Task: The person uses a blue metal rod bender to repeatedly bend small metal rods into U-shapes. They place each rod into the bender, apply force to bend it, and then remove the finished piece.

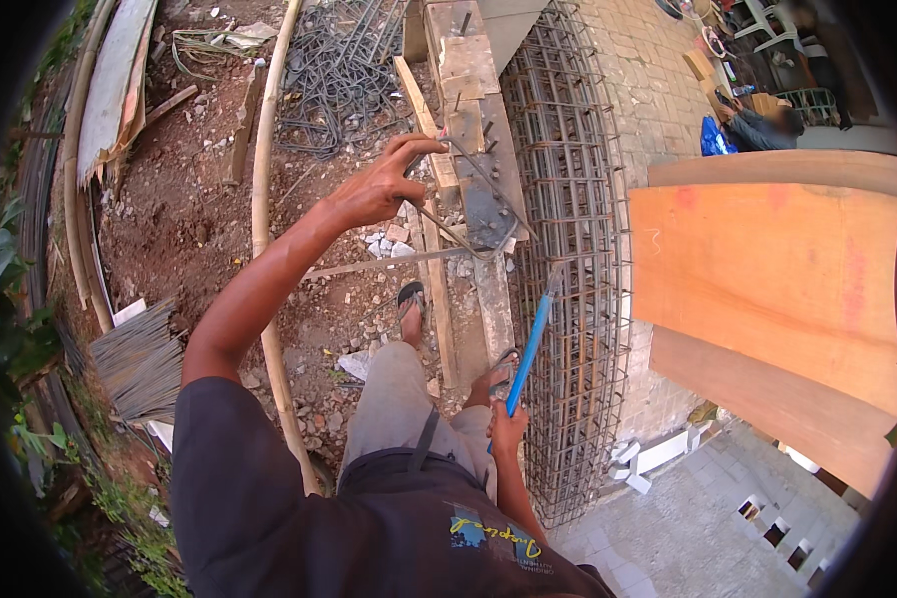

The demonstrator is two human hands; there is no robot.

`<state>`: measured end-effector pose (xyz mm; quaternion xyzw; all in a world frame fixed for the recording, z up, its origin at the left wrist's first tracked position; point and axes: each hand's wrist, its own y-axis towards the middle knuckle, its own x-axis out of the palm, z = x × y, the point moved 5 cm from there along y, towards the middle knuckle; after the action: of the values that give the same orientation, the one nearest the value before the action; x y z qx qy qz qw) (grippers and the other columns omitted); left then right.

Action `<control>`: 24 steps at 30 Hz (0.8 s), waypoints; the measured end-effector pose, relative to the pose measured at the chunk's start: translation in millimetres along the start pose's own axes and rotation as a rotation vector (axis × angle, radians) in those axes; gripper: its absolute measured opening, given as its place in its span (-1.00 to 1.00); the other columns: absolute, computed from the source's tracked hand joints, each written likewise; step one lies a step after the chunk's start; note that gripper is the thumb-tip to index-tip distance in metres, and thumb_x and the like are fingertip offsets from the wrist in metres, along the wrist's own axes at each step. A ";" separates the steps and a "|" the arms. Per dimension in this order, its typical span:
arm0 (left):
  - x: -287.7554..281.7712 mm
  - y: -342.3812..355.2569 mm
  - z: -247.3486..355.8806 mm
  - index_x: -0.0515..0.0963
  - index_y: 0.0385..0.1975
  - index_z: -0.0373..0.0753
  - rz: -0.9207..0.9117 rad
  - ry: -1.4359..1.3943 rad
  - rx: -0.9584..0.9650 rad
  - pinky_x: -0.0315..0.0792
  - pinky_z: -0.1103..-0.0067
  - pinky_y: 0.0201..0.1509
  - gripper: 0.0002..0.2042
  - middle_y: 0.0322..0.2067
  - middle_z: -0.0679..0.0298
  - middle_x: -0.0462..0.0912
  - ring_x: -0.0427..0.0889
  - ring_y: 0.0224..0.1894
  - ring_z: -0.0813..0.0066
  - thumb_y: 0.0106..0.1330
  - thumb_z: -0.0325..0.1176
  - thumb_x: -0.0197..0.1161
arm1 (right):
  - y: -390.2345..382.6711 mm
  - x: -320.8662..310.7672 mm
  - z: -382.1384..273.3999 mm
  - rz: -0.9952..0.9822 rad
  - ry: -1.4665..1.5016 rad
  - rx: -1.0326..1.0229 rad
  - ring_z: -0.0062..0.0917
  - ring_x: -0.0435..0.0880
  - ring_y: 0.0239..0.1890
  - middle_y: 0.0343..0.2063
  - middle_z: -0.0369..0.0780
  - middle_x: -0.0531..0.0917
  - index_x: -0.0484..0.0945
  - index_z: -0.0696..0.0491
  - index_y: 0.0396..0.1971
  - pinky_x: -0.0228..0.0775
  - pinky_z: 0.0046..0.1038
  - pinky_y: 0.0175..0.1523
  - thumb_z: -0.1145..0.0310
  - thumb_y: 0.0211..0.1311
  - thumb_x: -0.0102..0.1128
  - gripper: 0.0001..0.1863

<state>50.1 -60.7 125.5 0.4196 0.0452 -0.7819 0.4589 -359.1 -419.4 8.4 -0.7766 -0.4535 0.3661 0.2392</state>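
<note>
My left hand (384,184) is closed on a thin bent steel rod (448,227), its fingers pinching two lengths of it. The rod's corner lies over the near end of a bending bench (490,207), a plank with a dark metal plate and upright pegs. My right hand (508,429), lower and nearer my body, grips a long blue-handled bar (531,349). The bar's metal tip points away from me beside the bench, over the long rebar cages (573,219). What that tip is shaped like is too small to tell.
Many bent steel stirrups (339,75) lie heaped at the far left. A bamboo pole (261,179) and cut straight rods (140,359) are on my left. Large orange wooden panels (767,284) stand at the right. Another person (762,125) sits in the far right background.
</note>
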 end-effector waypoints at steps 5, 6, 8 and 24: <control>8.5 -22.2 -28.6 0.63 -0.53 -0.26 0.190 0.128 -0.028 0.41 0.18 0.53 -0.77 0.52 0.13 0.29 0.20 0.59 -0.08 -0.07 -0.80 0.29 | -3.3 -11.0 -1.9 0.036 -0.071 0.048 -0.68 0.35 -0.81 -0.76 -0.40 0.38 0.49 0.03 -0.47 0.21 -0.50 -0.72 0.32 0.31 0.42 -0.74; 12.2 -25.2 -34.4 0.64 -0.52 -0.26 0.204 0.080 -0.120 0.46 0.18 0.48 -0.77 0.49 0.09 0.34 0.29 0.54 -0.09 -0.04 -0.80 0.27 | -2.6 -12.7 -0.2 0.045 -0.085 0.053 -0.68 0.35 -0.81 -0.76 -0.40 0.39 0.49 0.03 -0.47 0.21 -0.50 -0.72 0.31 0.31 0.42 -0.74; 13.1 -28.9 -45.0 0.66 -0.49 -0.26 0.242 -0.006 -0.300 0.56 0.18 0.39 -0.77 0.43 0.03 0.45 0.47 0.43 -0.11 0.01 -0.80 0.24 | 2.3 -14.1 1.9 0.066 -0.069 0.078 -0.68 0.36 -0.81 -0.76 -0.39 0.38 0.47 0.03 -0.47 0.22 -0.49 -0.72 0.31 0.31 0.42 -0.73; 58.3 -2.2 62.3 0.58 0.02 -0.33 0.735 -1.290 -0.686 0.12 0.64 -0.52 -0.71 -0.55 0.49 0.40 0.25 -0.59 0.76 0.56 -0.21 0.34 | 8.4 8.6 20.0 -0.031 -0.041 0.185 -0.62 0.38 -0.80 -0.74 -0.34 0.41 0.52 0.09 -0.46 0.26 -0.45 -0.71 0.32 0.30 0.41 -0.75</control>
<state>-3.1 -127.4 124.3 -0.2884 -0.1314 -0.6119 0.7246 -367.6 -415.0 -12.8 -0.7364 -0.4344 0.4185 0.3063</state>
